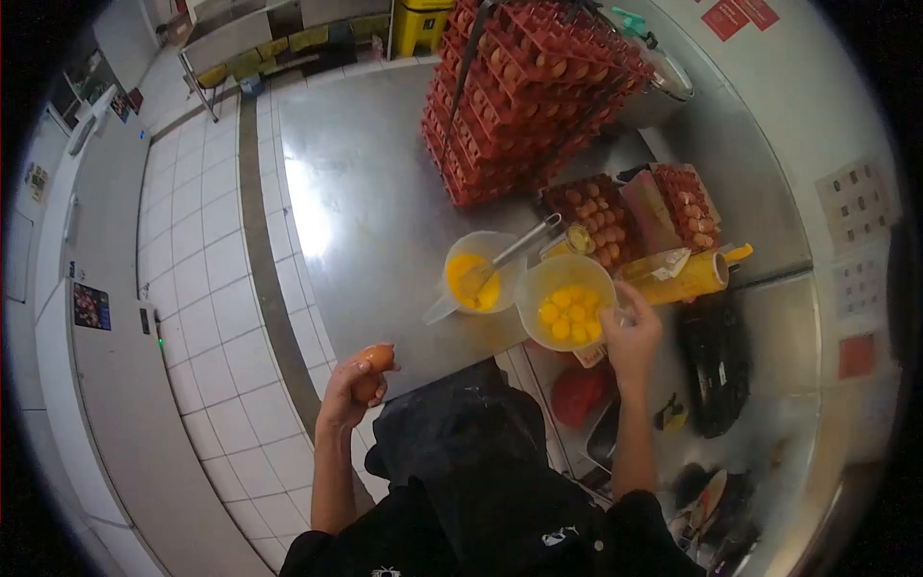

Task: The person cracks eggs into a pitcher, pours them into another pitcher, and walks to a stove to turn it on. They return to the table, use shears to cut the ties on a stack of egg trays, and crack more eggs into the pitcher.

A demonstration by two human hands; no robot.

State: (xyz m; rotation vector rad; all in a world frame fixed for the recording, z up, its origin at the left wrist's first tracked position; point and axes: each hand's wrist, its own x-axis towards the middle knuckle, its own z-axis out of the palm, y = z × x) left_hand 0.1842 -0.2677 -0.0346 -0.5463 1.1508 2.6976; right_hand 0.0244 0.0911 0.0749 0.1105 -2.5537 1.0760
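Brown eggs [378, 358] are held in my left hand [354, 389], out beyond the near left edge of the metal table. The fingers of my right hand [632, 332] are closed at the right side of a pale plastic jug [538, 279], around its handle. Several whole yolks [571, 313] lie inside that jug. Just left of it stands a second translucent jug [500, 247] with yellow egg in it. A metal whisk [524, 238] leans in this second jug, its handle pointing up and right.
Tall red trays of eggs [519, 96] stand at the back of the metal table [375, 212]. Smaller egg trays [598, 216] and a yellow wrap roll [673, 279] lie to the right. A black bag [713, 365] and a red item [579, 392] are nearer me.
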